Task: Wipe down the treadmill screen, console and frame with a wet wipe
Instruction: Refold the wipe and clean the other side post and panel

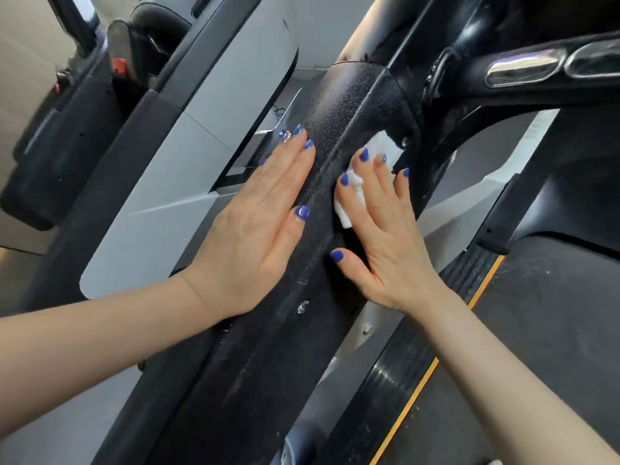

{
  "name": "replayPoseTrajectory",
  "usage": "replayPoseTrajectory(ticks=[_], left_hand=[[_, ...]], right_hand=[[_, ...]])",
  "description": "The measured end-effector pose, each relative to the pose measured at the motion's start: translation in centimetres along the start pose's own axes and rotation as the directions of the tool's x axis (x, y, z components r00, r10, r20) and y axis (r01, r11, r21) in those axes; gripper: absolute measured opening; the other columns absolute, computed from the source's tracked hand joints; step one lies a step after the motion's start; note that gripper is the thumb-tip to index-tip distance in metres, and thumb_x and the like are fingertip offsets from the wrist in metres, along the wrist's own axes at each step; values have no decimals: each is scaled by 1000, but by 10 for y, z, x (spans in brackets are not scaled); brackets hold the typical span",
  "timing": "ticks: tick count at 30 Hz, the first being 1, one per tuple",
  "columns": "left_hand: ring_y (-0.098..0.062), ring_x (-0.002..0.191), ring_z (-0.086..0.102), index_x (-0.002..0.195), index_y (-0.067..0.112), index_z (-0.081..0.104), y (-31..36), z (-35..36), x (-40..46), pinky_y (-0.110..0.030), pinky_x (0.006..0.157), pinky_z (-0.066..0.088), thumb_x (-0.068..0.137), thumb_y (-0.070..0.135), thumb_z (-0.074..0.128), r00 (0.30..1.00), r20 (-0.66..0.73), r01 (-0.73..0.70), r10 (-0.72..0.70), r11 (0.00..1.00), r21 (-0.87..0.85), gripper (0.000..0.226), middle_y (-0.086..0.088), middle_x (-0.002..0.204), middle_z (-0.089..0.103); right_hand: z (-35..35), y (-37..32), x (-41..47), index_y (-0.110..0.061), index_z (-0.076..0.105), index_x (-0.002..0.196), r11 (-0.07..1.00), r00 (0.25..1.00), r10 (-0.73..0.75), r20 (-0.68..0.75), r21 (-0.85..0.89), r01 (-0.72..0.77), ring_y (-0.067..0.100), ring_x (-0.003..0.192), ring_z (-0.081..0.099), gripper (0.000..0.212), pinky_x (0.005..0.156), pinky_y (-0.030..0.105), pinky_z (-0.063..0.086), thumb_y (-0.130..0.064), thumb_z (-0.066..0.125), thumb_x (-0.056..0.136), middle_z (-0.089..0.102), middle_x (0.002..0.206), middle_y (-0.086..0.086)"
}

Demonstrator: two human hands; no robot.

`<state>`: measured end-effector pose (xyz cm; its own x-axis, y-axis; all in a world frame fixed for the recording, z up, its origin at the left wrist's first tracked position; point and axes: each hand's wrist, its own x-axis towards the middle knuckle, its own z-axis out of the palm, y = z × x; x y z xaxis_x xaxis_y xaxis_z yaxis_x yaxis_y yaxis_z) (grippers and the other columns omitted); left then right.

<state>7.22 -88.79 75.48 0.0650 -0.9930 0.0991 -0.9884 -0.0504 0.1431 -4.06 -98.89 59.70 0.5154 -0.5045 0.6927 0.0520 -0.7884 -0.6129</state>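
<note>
Left hand (pixel 258 226): flat, fingers together, on the textured black frame post (pixel 268 330).
Right hand (pixel 385 236): spread fingers pressing the white wet wipe (pixel 382 147) against the post's right face.

wipe (pixel 382 152): my right hand (pixel 385 236) is covering most of it, I am seeing only two white patches
handlebar (pixel 536 65): running off the right edge
neighbouring machine (pixel 67 129): blurring at upper left

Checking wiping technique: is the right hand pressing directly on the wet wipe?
Touching. The head view shows the right hand lying flat on the white wet wipe, its fingers pressing it against the black frame upright.
</note>
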Motion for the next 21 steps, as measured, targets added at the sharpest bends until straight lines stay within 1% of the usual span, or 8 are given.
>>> replayPoseTrajectory(ticks=[4,7,9,12,14,16,18,21], left_hand=[[-12,154,14,156,3,27,-1,3,0,-30,125,14,104,23,34,1000,-22,-5,5,1000,-10,56,-4,166,18],[-10,154,15,156,5,30,-2,3,0,-27,125,13,103,25,35,999,-44,-13,12,1000,-18,57,-2,165,20],[-8,153,16,156,7,31,-3,4,-1,-22,124,11,103,25,37,998,-61,-7,5,1000,-30,56,0,165,22],[-9,153,17,156,8,32,-4,5,-1,-21,124,10,102,27,36,998,-64,-12,9,999,-37,57,-3,165,24],[-11,152,20,154,7,35,-4,2,-3,-20,123,9,101,31,33,997,-71,-13,9,999,-50,59,-5,164,27],[-12,152,21,153,6,37,-3,2,-3,-17,122,9,101,31,35,998,-55,-20,16,998,-59,57,-5,163,29],[-7,151,19,154,7,36,-3,-3,-10,-13,120,7,102,25,41,997,-69,13,-19,997,-81,55,-3,164,27],[6,149,4,158,12,25,-4,-7,-30,-6,116,0,106,22,44,996,-27,79,-82,990,-114,56,5,166,15]], right_hand=[[-4,-5,-21,-22,4,159,993,993,96,64,58,-100,30,155,-2,67,124,51,-3,-52,28,105,-8,167,-2],[-12,-16,-17,-21,2,159,966,982,174,70,183,-184,25,155,1,64,126,42,0,-45,28,106,-3,168,-6],[-15,-24,-14,-15,3,158,938,970,238,47,248,-242,20,155,5,62,126,35,2,-35,31,107,3,167,-8],[-10,-34,-12,-4,19,157,923,951,308,-25,251,-292,16,155,9,56,125,30,8,-11,38,104,10,166,0],[-4,-41,-10,-4,34,152,924,933,339,-123,229,-305,17,154,11,55,124,25,12,2,40,98,11,166,9],[-3,-43,-8,-7,47,145,926,911,359,-203,201,-320,20,153,17,51,122,21,17,4,41,96,13,165,14],[-2,-46,-5,-6,56,139,939,907,340,-249,143,-313,22,150,27,44,121,24,24,0,42,97,24,161,16],[-1,-42,-5,-6,61,134,956,911,294,-289,74,-285,26,144,39,39,119,31,30,-11,41,101,42,154,14]])
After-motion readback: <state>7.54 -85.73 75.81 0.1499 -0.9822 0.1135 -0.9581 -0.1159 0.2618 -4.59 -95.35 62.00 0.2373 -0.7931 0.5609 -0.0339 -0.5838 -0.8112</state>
